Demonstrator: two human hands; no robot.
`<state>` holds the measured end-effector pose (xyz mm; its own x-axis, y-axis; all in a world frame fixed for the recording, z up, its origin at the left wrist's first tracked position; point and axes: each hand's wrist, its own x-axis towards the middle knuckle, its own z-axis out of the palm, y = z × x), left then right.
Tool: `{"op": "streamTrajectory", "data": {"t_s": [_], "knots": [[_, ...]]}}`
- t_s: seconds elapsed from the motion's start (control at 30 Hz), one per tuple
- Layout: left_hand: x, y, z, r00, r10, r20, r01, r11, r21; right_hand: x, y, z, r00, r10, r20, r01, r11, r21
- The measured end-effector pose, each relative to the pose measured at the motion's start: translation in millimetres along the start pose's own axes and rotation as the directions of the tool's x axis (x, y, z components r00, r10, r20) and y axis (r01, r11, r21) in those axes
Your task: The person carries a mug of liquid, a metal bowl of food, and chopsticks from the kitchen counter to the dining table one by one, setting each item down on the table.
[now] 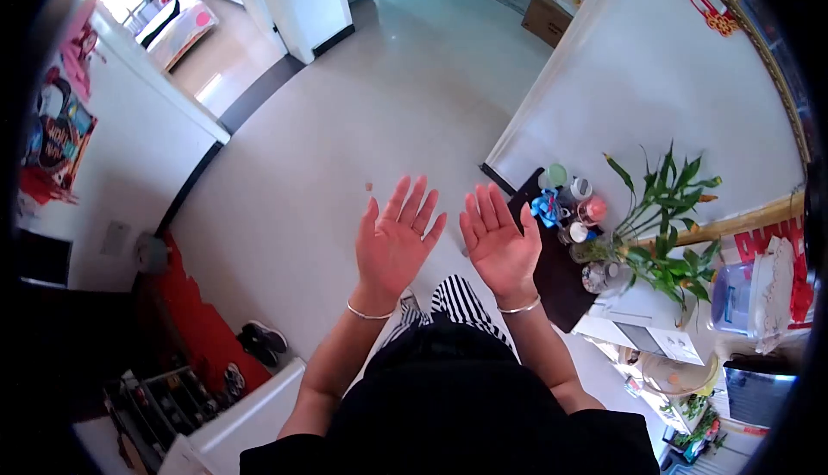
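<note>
My left hand (392, 246) is held out in front of my body, palm up, with its fingers spread. Beside it on the right, a small gap away, is my right hand (502, 246), also palm up with fingers extended. Neither palm holds anything. A thin silver bangle (368, 314) circles the left wrist, and another bangle (520, 306) circles the right. Below the hands show black-and-white striped trousers (466, 302) and a black top (474, 415). Nearest to the right hand is a dark tabletop (565, 281) bearing bottles and jars.
A leafy green plant (668, 190) rises at the right. Dark shoes (261, 343) lie by a red mat (194, 302) at the lower left. The pale tiled floor (388, 87) stretches ahead to a doorway (250, 69) and a cardboard box (546, 18).
</note>
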<state>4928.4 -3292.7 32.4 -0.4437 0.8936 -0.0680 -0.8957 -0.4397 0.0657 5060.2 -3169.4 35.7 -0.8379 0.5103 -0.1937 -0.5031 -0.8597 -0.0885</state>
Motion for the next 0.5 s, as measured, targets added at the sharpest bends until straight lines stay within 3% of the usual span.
{"op": "streamTrajectory", "data": {"t_s": [0.2, 0.3, 0.5], "knots": [[111, 52, -22, 0.999, -0.039, -0.024, 0.037, 0.997, -0.067, 129, -12, -1, 0.998, -0.012, -0.068, 0.016, 0.998, 0.063], [184, 78, -24, 0.998, -0.047, -0.048, 0.042, 0.994, -0.097, 211, -26, 7, 1.0, 0.012, -0.005, -0.011, 0.998, 0.067], [355, 147, 9, 1.0, 0.015, 0.023, -0.016, 1.0, 0.002, 392, -74, 55, 0.998, 0.054, 0.015, -0.055, 0.995, 0.081]]}}
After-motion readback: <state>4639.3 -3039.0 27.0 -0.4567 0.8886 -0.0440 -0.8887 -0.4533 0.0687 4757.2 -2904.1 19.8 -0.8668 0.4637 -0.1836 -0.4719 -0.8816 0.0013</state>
